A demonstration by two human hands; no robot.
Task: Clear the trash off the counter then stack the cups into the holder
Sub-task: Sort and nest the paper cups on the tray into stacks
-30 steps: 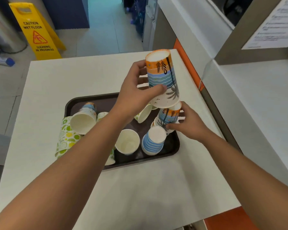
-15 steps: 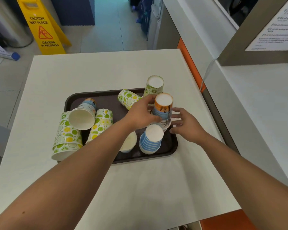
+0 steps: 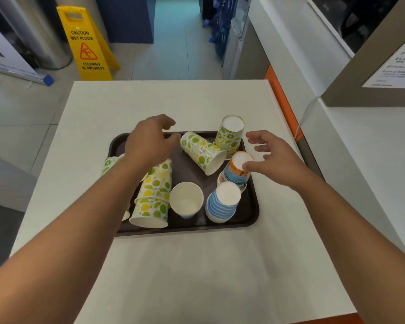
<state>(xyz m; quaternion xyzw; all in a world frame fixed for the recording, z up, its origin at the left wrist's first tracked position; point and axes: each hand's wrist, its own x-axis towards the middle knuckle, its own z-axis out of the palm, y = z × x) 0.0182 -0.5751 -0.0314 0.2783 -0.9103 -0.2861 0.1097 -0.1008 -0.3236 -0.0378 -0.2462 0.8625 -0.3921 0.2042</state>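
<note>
A dark brown tray (image 3: 251, 220) on the white counter holds several paper cups. An orange-and-blue cup stack (image 3: 236, 173) stands upside down at the tray's right side, next to an upside-down blue-striped stack (image 3: 221, 204). A lemon-print cup (image 3: 202, 152) lies on its side, another lemon-print cup (image 3: 230, 130) stands upside down at the back, and nested lemon-print cups (image 3: 153, 195) lie at the left. A white cup (image 3: 186, 199) stands upright. My left hand (image 3: 150, 142) hovers over the tray's back left, fingers apart, empty. My right hand (image 3: 270, 157) is spread, thumb touching the orange stack's top.
The white counter (image 3: 197, 265) ends at its front and left edges. A yellow wet-floor sign (image 3: 88, 51) stands on the floor beyond. A higher white ledge (image 3: 372, 148) with a grey box runs along the right. A cup holder is not in view.
My left hand set the orange-and-blue cup down onto the stack at the tray's right, let go and moved left. My right hand opened and lifted slightly.
</note>
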